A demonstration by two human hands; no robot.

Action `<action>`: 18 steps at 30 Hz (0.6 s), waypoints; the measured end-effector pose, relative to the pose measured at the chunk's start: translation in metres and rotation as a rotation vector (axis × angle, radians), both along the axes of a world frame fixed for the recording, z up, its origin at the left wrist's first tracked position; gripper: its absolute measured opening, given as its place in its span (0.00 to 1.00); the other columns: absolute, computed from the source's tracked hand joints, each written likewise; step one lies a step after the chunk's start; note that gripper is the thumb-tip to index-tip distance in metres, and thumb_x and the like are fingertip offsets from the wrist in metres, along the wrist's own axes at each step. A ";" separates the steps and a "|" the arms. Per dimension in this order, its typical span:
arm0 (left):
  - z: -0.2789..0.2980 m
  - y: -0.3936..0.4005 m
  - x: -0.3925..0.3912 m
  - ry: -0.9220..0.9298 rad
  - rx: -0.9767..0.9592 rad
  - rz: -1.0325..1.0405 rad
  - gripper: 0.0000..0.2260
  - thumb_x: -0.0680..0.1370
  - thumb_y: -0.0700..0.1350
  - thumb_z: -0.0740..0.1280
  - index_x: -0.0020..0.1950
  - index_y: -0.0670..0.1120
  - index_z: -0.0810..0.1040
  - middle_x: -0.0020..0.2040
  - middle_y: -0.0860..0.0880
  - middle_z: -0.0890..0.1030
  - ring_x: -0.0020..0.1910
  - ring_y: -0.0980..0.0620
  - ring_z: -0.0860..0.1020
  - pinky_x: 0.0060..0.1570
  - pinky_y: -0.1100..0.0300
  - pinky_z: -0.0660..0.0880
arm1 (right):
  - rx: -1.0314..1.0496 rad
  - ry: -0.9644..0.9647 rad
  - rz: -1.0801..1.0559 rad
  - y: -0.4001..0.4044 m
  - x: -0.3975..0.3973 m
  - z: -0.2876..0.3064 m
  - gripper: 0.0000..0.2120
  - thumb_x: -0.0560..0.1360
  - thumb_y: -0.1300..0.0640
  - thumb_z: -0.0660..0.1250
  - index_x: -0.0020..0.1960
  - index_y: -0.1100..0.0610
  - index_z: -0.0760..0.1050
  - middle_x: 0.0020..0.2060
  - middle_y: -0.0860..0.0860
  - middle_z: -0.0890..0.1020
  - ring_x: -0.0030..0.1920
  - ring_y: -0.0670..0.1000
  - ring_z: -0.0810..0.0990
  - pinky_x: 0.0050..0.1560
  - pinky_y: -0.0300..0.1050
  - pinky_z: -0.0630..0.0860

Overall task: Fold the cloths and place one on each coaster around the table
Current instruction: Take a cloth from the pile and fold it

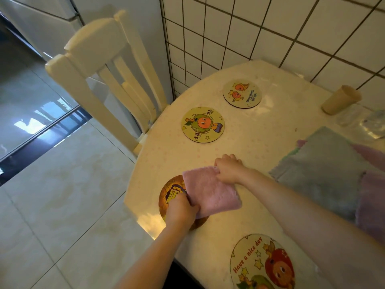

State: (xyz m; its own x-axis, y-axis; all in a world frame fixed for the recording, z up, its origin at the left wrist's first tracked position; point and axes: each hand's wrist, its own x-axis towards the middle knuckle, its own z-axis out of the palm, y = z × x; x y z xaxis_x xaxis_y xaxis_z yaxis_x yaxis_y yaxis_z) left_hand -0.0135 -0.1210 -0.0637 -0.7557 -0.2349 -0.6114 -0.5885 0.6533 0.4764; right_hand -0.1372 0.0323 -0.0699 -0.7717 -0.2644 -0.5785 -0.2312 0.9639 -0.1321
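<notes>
I have both hands on a folded pink cloth [211, 191], which lies partly over the dark orange coaster [169, 193] near the left edge of the tabletop [260, 132]. My left hand [181, 209] pinches the cloth's near left corner, resting over the coaster; my right hand [229, 168] grips its far right corner, fingers curled into the fabric. The cloth covers the coaster's right part and spills onto the tabletop. Farther off sit two bare coasters, the green-fruit coaster [203, 124] and beyond it the small far coaster [241, 93]. Nearest me is the "Have a nice day" coaster [260, 263], also bare. To the right lies a pile of unfolded cloths [325, 170], grey-blue over lilac. A beige cup [340, 100] stands by the tiled wall [270, 28], and a cream chair [104, 69] stands at the far left.
</notes>
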 end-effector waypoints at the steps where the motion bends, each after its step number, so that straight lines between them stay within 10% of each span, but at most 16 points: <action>1: 0.001 -0.003 -0.001 0.014 0.022 -0.038 0.04 0.72 0.45 0.69 0.43 0.48 0.75 0.38 0.52 0.78 0.37 0.53 0.76 0.32 0.60 0.72 | -0.025 -0.001 -0.024 0.002 -0.001 0.001 0.17 0.74 0.54 0.61 0.62 0.55 0.69 0.60 0.56 0.70 0.62 0.59 0.67 0.60 0.53 0.66; 7: 0.020 -0.028 -0.031 0.041 0.376 0.107 0.07 0.71 0.40 0.72 0.42 0.43 0.74 0.36 0.47 0.79 0.34 0.52 0.77 0.35 0.54 0.76 | -0.459 -0.069 -0.370 0.032 -0.015 0.030 0.09 0.71 0.58 0.68 0.51 0.55 0.75 0.45 0.50 0.77 0.46 0.51 0.76 0.41 0.41 0.70; 18: 0.041 -0.036 -0.203 0.087 0.815 0.366 0.13 0.73 0.37 0.72 0.56 0.39 0.77 0.48 0.42 0.80 0.45 0.49 0.80 0.39 0.61 0.78 | -0.958 -0.042 -1.093 0.068 -0.095 0.054 0.07 0.72 0.62 0.70 0.49 0.55 0.76 0.48 0.54 0.82 0.48 0.51 0.81 0.50 0.48 0.80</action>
